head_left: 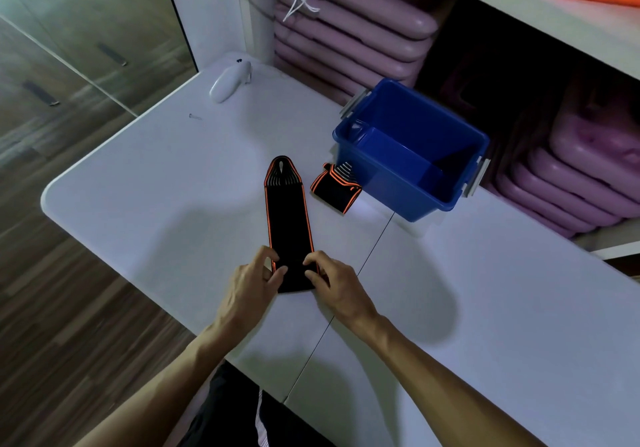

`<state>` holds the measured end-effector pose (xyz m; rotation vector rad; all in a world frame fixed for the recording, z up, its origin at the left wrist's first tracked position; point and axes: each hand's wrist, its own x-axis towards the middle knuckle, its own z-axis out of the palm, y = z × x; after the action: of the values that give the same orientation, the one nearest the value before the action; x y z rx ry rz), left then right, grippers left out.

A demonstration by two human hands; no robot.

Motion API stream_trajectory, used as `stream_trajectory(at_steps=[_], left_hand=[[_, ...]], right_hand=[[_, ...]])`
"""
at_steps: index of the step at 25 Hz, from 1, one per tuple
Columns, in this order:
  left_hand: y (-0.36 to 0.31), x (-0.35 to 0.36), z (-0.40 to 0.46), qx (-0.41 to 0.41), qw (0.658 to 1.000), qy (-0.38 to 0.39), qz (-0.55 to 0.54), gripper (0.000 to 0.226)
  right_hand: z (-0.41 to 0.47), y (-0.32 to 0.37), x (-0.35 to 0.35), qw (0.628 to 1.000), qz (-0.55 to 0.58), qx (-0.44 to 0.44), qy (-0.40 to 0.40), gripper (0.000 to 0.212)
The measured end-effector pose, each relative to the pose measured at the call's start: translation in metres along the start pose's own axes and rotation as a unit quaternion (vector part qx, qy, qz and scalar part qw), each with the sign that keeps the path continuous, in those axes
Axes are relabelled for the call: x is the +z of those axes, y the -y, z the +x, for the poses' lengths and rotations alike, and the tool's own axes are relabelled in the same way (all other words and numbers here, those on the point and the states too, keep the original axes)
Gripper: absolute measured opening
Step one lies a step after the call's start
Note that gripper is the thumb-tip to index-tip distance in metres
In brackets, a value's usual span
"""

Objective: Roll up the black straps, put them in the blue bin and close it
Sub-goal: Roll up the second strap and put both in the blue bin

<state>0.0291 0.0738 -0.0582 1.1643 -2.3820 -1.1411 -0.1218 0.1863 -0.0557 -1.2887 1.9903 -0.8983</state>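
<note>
Black strap (289,225) lies flat on the white table (156,176), both hands (249,284) (334,284) pinching its near end. Soft and light, it should roll best from this end, edges kept even. Blue bin (412,148) waits open nearby.

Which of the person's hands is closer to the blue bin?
The right hand. It rests on the near end of the flat strap, below and left of the bin; the left hand is farther left.

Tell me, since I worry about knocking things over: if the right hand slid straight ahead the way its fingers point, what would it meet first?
The right hand points up and left across the flat black strap, which its fingers already touch. Past that, only bare white table shows; the rolled strap and blue bin lie off to the right.
</note>
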Motion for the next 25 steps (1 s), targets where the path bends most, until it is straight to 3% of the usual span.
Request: stream_trajectory(at_steps=[4,7,10,13,15,19,22,25], left_hand=[[0.004,0.002,-0.003,0.048,0.995,-0.035,0.076,0.013],[0.011,0.002,-0.007,0.141,0.980,-0.064,0.129,0.010],[0.026,-0.004,-0.010,0.217,0.964,-0.020,0.154,0.024],[0.034,-0.010,-0.011,0.193,0.956,0.027,0.220,0.051],[0.031,-0.013,-0.010,0.181,0.961,0.022,0.209,0.045],[0.020,-0.024,0.007,0.120,0.988,0.048,0.081,0.032],[0.020,-0.024,0.023,0.051,0.997,0.057,0.030,0.037],[0.014,-0.017,0.030,-0.008,1.000,0.015,0.005,0.023]], right_hand=[[0.003,-0.008,0.001,0.999,-0.053,0.000,0.009,0.026],[-0.001,-0.016,-0.006,0.975,-0.206,-0.081,0.022,0.049],[0.000,-0.018,-0.002,0.950,-0.283,-0.132,0.016,0.053],[0.004,-0.018,0.001,0.956,-0.252,-0.146,0.014,0.045],[0.008,-0.017,-0.004,0.966,-0.215,-0.140,0.034,0.045],[0.018,-0.009,-0.014,0.993,-0.091,-0.050,0.054,0.035],[0.029,0.001,-0.008,1.000,-0.013,0.020,0.015,0.031],[0.038,0.003,0.007,0.999,0.003,0.005,-0.036,0.014]])
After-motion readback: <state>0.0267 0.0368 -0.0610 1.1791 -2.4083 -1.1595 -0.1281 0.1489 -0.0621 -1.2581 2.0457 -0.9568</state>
